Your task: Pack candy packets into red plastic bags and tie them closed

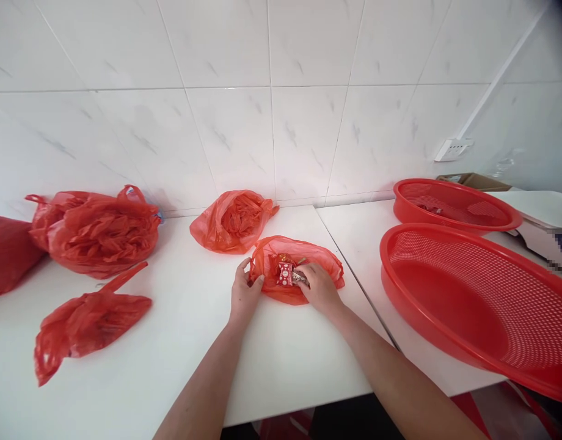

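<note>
A thin red plastic bag (308, 249) lies opened out on the white table in front of me. My left hand (245, 293) is closed on its left rim, thumb and fingers pinching the film. Over the bag's right side reaches my right hand (322, 288), its fingers closed round a small shiny packet (300, 278) with silver and dark print. Touching that packet on the left is a red wrapped packet (285, 274) with white markings. More small reddish wrappers (277, 260) show behind them inside the bag; the rest of the contents is hidden.
Behind stands another red bag (239, 220) stuffed with crumpled red film. Full red bags (102, 229) and a tied one (93, 324) lie at the left. Two red mesh baskets (446, 305) are on the right, near a white scale-like device (537, 211). A tiled wall closes the back.
</note>
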The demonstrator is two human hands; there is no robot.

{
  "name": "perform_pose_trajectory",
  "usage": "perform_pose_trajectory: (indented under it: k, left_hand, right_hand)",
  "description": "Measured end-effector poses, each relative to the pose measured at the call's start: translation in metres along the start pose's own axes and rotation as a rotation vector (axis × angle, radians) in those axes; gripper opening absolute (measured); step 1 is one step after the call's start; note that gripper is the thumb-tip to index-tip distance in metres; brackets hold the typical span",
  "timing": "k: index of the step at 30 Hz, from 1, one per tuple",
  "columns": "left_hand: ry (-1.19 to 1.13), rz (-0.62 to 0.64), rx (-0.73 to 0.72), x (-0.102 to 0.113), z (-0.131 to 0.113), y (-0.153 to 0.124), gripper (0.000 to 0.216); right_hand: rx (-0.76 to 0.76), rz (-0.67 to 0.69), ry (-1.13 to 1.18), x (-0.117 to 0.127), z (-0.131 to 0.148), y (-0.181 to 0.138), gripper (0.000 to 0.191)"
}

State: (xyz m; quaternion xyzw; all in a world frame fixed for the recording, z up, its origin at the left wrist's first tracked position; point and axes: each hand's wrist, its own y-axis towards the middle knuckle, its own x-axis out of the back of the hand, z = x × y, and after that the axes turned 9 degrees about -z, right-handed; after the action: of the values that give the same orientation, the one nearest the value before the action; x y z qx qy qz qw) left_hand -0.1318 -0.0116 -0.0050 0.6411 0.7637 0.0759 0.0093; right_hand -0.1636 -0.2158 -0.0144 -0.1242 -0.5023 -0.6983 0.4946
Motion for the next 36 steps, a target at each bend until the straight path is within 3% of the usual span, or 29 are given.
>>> perform_pose_trajectory:
  k: [4, 14, 21, 23, 28, 36]
  left_hand:
    - [0.003, 0.024, 0.015, -0.001, -0.001, -0.003, 0.062]
    - [0.022, 0.040, 0.026, -0.001, -0.004, -0.004, 0.062]
    - [0.051, 0.044, 0.021, -0.002, -0.005, -0.006, 0.060]
    - [0.048, 0.051, 0.022, -0.002, -0.004, -0.006, 0.060]
    - [0.035, 0.057, 0.033, -0.003, -0.005, -0.005, 0.060]
    - [0.040, 0.074, 0.041, -0.003, -0.009, -0.008, 0.059]
  right_hand:
    - [-0.014, -0.123, 0.081, 0.005, -0.003, -0.001, 0.031]
    - [-0.354, -0.368, 0.165, 0.013, -0.005, 0.001, 0.020]
    - [-0.409, -0.479, 0.203, 0.020, -0.008, 0.005, 0.021]
    - [-0.376, -0.463, 0.203, 0.020, -0.007, 0.007, 0.020]
    - [-0.206, -0.233, 0.226, 0.017, -0.006, 0.008, 0.019]
    - [-0.085, -0.225, 0.018, 0.005, -0.003, 0.002, 0.011]
